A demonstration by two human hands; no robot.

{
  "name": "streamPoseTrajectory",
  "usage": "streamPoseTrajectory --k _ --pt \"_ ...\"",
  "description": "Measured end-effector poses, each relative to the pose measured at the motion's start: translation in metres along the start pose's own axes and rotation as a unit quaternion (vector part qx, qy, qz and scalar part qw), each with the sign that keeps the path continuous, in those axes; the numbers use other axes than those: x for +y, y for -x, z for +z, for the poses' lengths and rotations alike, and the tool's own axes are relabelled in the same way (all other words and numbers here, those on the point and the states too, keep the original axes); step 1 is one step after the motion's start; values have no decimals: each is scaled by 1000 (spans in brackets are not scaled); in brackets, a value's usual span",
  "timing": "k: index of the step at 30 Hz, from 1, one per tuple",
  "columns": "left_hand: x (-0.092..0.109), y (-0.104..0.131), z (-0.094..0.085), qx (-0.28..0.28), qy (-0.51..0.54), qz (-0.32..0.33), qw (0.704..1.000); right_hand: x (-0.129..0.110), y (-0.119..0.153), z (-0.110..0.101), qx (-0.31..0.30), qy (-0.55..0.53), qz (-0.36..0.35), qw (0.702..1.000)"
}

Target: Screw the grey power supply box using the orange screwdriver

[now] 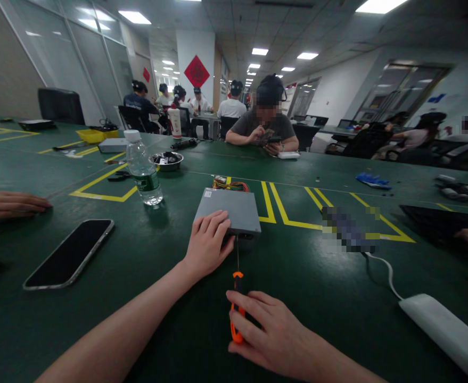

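Observation:
A grey metal box (234, 206) with a white label and a bundle of coloured wires (237, 185) at its far side rests on the green table (170, 330). My left hand (208, 242) is wrapped over the box's near left corner, fingers on its top and thumb at the near side. In my right hand (263, 330) is an orange and black screwdriver (237, 308), gripped by the handle. Its thin shaft points away from me, and the tip meets the box's near face beside my left thumb; the exact contact point is too small to tell.
Left of the box stand a water bottle (144, 170), a metal bowl (166, 160) and a phone (72, 254). A person's hand (12, 206) lies at far left. On the right are a white power bank (443, 330) with a cable and a blue item (372, 180). A person sits opposite.

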State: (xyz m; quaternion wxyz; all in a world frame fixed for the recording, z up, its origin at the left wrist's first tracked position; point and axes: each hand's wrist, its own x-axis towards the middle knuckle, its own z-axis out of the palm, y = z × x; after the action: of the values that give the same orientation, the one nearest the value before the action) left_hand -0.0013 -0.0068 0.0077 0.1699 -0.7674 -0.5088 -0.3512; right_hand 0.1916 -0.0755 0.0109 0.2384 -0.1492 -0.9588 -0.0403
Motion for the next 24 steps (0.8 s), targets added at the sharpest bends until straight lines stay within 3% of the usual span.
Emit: streamPoseTrajectory --k 3,9,17,24 --pt "0 0 0 1 -1 0 1000 -1 -2 -2 -15 9 -1 1000" --pt "1 0 1 0 7 -14 1000 -1 -1 2 78 14 -25 997" --pt "3 -2 0 1 14 -27 1000 -3 -3 -3 5 8 12 1000" --pt "2 -1 2 2 10 -31 999 -1 0 -1 89 -4 -10 996"
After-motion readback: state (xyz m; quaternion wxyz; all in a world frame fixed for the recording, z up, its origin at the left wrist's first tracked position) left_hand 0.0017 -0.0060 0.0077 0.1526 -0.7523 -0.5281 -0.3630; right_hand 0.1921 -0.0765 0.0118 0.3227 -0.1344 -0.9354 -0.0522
